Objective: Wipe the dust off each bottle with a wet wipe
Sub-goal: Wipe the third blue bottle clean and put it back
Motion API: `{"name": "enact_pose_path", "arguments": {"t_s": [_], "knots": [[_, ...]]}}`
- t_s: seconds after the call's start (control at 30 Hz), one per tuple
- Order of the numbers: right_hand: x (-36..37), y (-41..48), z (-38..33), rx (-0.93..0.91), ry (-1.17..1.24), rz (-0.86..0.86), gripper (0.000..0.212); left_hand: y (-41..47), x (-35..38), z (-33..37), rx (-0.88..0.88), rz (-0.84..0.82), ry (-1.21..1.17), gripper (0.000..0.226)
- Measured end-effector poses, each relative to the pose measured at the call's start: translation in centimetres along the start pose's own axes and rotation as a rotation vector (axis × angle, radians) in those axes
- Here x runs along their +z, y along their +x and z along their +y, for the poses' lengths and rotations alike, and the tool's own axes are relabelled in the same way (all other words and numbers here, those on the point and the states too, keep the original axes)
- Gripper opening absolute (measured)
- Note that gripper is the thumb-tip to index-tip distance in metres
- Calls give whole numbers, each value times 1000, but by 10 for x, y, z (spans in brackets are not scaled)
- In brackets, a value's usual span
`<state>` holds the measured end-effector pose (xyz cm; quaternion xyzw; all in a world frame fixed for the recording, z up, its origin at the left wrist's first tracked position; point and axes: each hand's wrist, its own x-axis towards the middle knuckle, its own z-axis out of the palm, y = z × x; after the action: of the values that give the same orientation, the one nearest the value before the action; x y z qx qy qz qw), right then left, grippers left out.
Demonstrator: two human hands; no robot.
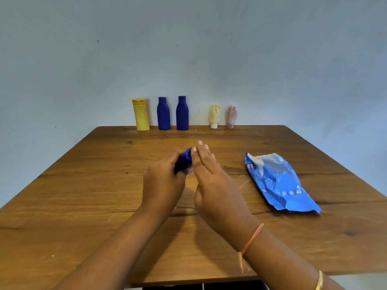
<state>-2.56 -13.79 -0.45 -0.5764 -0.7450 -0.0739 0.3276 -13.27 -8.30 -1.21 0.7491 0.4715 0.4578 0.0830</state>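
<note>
1. Bottles are standing upright in a row along the far edge of the surface: a yellow bottle, a second blue bottle, a third blue bottle, a yellow tube and a pink tube.
2. Left hand is gripping a blue bottle above mid-surface, with its fingers curling round the body.
3. Right hand is pressing straight fingers against that bottle's right side. A pale scrap under its palm may be a wipe, but it is mostly hidden.
4. Wipe pack is lying flat to the right, well apart from the hands.
</note>
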Motion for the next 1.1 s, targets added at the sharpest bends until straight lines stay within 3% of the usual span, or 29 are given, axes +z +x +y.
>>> {"name": "enact_pose_path", "arguments": {"t_s": [0.07,0.17,0.27,0.4,0.5,0.67,0.83,1.0,1.1], "knots": [[8,-5,-11,-57,-38,80,60,-1,1,4,-39,12,-13,12],[15,-2,-17,-138,-99,122,61,-1,3,8,-131,-39,-19,22],[11,4,-13,-195,-131,143,59,1,-1,11,-89,-37,16,17],[12,-1,-8,-124,167,222,58,0,-2,4,-16,17,8,6],[4,3,2,6,321,315,57,-1,1,-3,-24,-32,23,23],[11,2,10,-148,30,149,57,3,3,-1,-5,13,8,21],[14,-5,21,91,131,142,60,-1,3,-3,-22,15,15,38],[18,-5,0,-118,41,141,58,2,3,-1,-20,29,8,19],[12,2,9,-11,115,122,60,1,2,-1,1,-3,20,27]]}}
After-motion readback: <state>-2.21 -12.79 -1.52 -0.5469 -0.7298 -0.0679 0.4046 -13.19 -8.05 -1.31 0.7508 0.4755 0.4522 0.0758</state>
